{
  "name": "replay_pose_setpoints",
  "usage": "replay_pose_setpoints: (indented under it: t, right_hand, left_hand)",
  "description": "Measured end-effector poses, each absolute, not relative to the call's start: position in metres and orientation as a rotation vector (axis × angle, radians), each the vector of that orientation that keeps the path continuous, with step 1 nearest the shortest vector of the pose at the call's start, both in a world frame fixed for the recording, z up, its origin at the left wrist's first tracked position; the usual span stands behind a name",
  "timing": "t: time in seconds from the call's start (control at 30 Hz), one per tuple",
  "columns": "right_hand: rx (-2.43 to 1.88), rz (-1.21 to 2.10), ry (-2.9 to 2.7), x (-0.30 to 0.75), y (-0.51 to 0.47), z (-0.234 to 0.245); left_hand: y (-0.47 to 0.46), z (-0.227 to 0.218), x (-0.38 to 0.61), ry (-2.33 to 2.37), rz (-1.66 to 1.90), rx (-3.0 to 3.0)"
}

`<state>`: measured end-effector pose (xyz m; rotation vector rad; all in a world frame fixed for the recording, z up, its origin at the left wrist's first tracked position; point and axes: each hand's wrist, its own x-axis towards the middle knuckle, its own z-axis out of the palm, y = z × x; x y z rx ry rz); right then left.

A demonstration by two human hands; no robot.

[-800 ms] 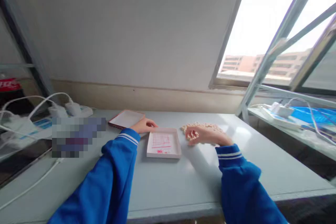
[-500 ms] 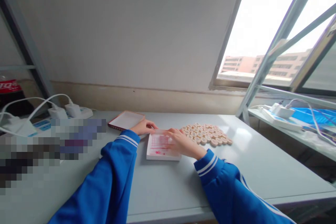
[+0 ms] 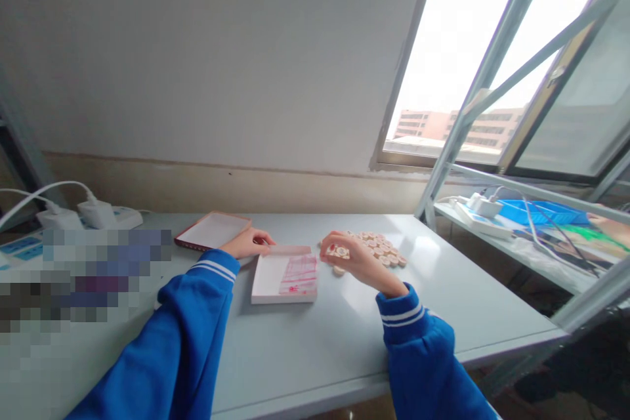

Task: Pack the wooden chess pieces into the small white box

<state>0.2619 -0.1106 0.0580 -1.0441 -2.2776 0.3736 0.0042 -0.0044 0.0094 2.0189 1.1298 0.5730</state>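
A shallow white box (image 3: 268, 279) lies open on the grey table (image 3: 315, 341), with a folded red-printed sheet (image 3: 299, 275) in its right half. My left hand (image 3: 246, 243) rests with curled fingers on the box's far left corner. My right hand (image 3: 347, 257) hovers just right of the box, closed on a couple of round wooden game discs (image 3: 338, 251). Several more discs (image 3: 378, 248) lie in a patch behind it, and one loose disc (image 3: 338, 270) sits under the hand.
The box lid (image 3: 211, 231) with a red rim lies upturned behind my left hand. Power strips with chargers (image 3: 93, 215) sit at the far left. An open window (image 3: 472, 79) and a shelf with a blue tray (image 3: 541, 213) are on the right.
My right hand left the box and went right to the disc pile, lifting discs. The printed sheet now lies folded in the box's right half. The view shifted right.
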Motion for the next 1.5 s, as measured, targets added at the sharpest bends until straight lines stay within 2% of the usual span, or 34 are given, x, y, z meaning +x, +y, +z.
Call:
replay_pose_setpoints:
  t: [0.13, 0.3, 0.5, 0.67, 1.1, 1.37, 1.5]
  right_hand:
    - [-1.068, 0.314, -2.234, 0.278, -0.126, 0.041]
    - [-1.162, 0.103, -2.513, 0.256, -0.139, 0.019]
    - [-1.316, -0.153, -2.447, 0.224, -0.122, 0.031]
    - [-1.473, -0.186, -2.539, 0.214, -0.105, 0.032]
    - [-1.571, -0.004, -2.353, 0.206, -0.107, 0.016]
    - [-1.297, 0.262, -2.009, 0.237, -0.122, 0.038]
    - [-1.201, 0.431, -2.076, 0.281, -0.138, 0.046]
  left_hand:
    - [-0.003, 0.009, 0.004, 1.145, 0.574, 2.023]
    - [-0.004, 0.011, 0.005, 1.16, 0.56, 2.038]
    - [-0.011, 0.019, 0.007, 1.185, 0.543, 2.032]
    - [-0.013, 0.021, 0.01, 1.193, 0.503, 2.062]
    - [-0.007, 0.012, 0.011, 1.181, 0.551, 2.053]
    - [-0.003, 0.006, 0.01, 1.194, 0.593, 2.123]
    - [-0.005, 0.009, 0.01, 1.219, 0.627, 2.162]
